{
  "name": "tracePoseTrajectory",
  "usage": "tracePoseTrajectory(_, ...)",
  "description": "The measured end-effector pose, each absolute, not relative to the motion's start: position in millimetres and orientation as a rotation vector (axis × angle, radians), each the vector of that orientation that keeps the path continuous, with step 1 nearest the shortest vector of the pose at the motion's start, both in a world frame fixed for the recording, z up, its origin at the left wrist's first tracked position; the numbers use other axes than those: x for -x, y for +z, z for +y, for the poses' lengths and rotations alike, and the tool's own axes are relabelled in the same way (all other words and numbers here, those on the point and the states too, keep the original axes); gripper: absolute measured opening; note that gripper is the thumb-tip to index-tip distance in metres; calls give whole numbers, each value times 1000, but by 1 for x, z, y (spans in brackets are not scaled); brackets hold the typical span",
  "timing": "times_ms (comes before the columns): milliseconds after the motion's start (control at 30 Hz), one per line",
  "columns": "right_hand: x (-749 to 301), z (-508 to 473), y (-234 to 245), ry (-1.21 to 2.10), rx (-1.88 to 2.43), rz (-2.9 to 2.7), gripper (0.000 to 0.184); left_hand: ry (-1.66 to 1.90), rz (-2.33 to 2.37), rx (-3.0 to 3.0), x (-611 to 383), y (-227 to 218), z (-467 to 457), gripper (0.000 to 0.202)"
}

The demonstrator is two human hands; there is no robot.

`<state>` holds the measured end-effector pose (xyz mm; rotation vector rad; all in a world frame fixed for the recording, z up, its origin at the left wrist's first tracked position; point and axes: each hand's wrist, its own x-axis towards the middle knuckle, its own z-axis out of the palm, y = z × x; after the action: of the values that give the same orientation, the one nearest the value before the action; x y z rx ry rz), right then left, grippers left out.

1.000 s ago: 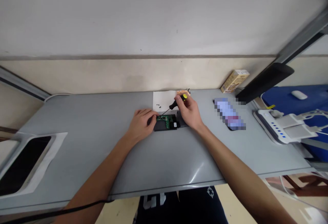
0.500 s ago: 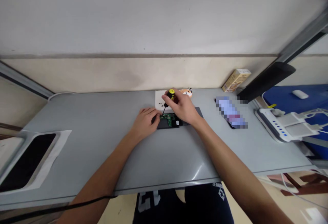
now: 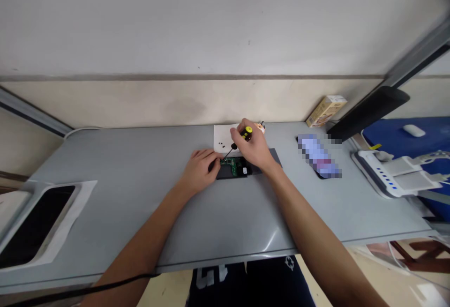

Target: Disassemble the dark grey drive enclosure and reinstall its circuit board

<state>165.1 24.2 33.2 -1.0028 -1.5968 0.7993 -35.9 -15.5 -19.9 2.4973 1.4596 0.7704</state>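
My right hand (image 3: 255, 145) is closed round a black-and-yellow screwdriver (image 3: 242, 138). Its thin shaft slants down to the left, with the tip at the upper left of a green circuit board (image 3: 232, 166). The board sits in an opened black electronic device (image 3: 225, 175) whose exact kind I cannot tell. Around the device's left end, my left hand (image 3: 200, 171) grips with thumb and fingers, its fingertips close to the screwdriver tip. Small dark pieces, probably screws (image 3: 221, 145), lie on a white sheet (image 3: 225, 131) just behind. Under my right wrist a dark grey flat panel (image 3: 276, 158) is partly hidden.
A phone (image 3: 318, 156) with a blurred screen lies to the right, before a small carton (image 3: 326, 110). Farther right are a black upright object (image 3: 369, 112) and a white power strip (image 3: 383, 175) with plugs. A black-screened device (image 3: 38, 225) rests on paper at left.
The screwdriver handle has tipped over to the right with my right hand, so its shaft leans more. The tip stays near the board's upper left. My left hand has hardly moved.
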Motion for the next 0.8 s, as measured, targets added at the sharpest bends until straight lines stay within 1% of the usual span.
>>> tracePoseTrajectory(67,-161,25,27,912,910,-1469,28,781,1459,-2500,36,-20,-15,24)
tracePoseTrajectory(100,-159,26,24,1005,851,-1417,29,785,1462,-2500,36,-20,-15,24)
tracePoseTrajectory(200,-153,26,19,1227,758,-1291,39,770,1474,-2501,36,-20,-16,25)
tracePoseTrajectory(367,-151,25,25,1351,690,-1172,57,770,1474,-2503,37,-21,-16,26)
tracePoseTrajectory(400,-152,24,26,1385,673,-1171,57,774,1473,-2504,37,-21,-16,26)
tracePoseTrajectory(500,-155,24,28,1442,633,-1139,41,762,1475,-2506,37,-21,-16,27)
tracePoseTrajectory(533,-155,24,28,1451,616,-1119,40,754,1479,-2504,37,-21,-16,26)
tracePoseTrajectory(633,-153,23,25,1431,589,-1108,42,728,1487,-2497,37,-20,-16,25)
tracePoseTrajectory(733,-150,23,23,1372,580,-1107,40,717,1480,-2507,37,-19,-16,24)
tracePoseTrajectory(800,-149,25,25,1421,535,-1050,42,721,1478,-2507,38,-19,-16,24)
